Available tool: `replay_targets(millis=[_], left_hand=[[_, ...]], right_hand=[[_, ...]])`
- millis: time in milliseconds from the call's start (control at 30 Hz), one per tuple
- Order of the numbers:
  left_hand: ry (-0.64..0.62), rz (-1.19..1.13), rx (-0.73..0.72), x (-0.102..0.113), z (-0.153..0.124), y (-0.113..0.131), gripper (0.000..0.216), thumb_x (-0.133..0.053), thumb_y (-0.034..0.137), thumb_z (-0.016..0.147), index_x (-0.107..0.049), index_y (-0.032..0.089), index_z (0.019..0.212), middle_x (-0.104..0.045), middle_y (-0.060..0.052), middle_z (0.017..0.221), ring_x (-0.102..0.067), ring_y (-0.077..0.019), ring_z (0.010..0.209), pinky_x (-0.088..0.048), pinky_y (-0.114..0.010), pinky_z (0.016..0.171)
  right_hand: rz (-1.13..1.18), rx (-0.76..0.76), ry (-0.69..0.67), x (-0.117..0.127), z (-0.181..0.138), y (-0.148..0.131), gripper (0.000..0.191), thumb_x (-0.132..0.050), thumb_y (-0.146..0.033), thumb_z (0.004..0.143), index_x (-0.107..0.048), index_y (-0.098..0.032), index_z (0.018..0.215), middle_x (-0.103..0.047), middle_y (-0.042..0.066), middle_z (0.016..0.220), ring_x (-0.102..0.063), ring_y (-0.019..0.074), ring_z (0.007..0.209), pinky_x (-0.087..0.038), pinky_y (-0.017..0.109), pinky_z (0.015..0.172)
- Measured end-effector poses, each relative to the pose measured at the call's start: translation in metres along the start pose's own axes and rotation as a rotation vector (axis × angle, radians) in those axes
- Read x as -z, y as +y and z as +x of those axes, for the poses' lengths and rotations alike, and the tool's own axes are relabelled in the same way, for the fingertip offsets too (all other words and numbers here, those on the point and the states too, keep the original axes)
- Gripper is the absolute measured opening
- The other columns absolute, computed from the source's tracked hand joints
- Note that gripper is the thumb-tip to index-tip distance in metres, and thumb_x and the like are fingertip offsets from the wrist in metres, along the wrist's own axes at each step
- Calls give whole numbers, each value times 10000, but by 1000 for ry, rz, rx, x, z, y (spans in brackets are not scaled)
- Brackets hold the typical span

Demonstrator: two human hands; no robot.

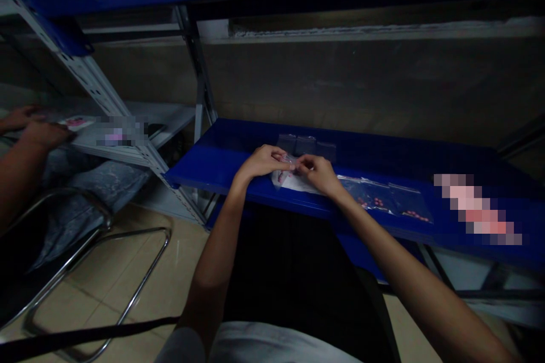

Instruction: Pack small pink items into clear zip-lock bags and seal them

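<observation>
My left hand [264, 160] and my right hand [318, 173] meet over the blue shelf [221, 165], both pinching the top edge of a small clear plastic bag [286, 179] that rests on the shelf. The fingers of both hands are curled and pressed together on the bag. What is inside it is too dim to make out. Several empty small clear bags [306, 145] lie just behind my hands. To the right lie clear bags with small reddish pieces [385, 201] in them.
Another person's hands [36, 127] work on a grey shelf [170, 119] at the left. A metal-framed chair [102, 249] stands on the tiled floor below. A slotted grey upright [89, 76] and a blue beam overhead frame the space.
</observation>
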State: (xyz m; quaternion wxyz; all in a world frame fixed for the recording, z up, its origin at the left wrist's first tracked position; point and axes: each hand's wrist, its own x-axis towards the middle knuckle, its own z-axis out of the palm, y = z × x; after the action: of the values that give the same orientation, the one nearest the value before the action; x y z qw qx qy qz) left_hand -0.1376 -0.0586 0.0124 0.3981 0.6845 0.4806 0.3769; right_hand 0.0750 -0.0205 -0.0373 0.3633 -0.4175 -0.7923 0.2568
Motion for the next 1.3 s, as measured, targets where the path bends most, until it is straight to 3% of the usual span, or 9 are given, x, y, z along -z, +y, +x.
replay_targets(millis=[233,600,833,1067,1167,1300], left_hand=[[10,-20,10,2,0,-3,439,-875,345,657,-755,92,996,-750,-82,887,-663,-152,785,-490,-279,740],[28,11,22,2,0,-3,455,-879,339,670,-758,83,1026,-757,-100,918,-675,-162,810,-495,-286,760],[10,-17,29,2,-1,-1,433,-879,325,667,-753,90,1008,-753,-88,893,-674,-158,797,-501,-285,758],[-79,19,-24,-3,-1,1,484,-877,381,656,-766,107,1039,-755,-86,918,-682,-174,834,-518,-299,789],[-113,15,-61,-7,-1,5,499,-877,379,663,-763,117,1072,-755,-82,932,-680,-173,853,-513,-299,812],[-178,11,-115,-11,-3,11,450,-848,383,710,-754,116,1060,-734,-56,886,-653,-151,803,-487,-279,755]], right_hand=[[-313,148,-128,-11,-7,-1,182,-586,-183,898,-762,-165,938,-707,85,873,-608,192,749,-409,272,717],[-366,116,-168,-13,-7,-3,200,-578,-159,911,-764,-133,981,-712,104,912,-621,195,765,-397,275,723],[-244,125,-105,-10,-8,0,159,-579,-185,898,-735,-162,920,-739,87,896,-635,194,760,-417,281,724],[174,-44,123,12,2,-16,157,-632,-332,861,-703,-192,856,-725,49,778,-620,182,682,-459,286,651],[289,-41,96,20,2,-32,215,-665,-400,854,-713,-191,864,-719,51,777,-623,187,688,-472,294,643],[185,17,1,25,-2,-47,235,-646,-397,872,-743,-188,823,-738,61,793,-641,207,744,-454,303,675]])
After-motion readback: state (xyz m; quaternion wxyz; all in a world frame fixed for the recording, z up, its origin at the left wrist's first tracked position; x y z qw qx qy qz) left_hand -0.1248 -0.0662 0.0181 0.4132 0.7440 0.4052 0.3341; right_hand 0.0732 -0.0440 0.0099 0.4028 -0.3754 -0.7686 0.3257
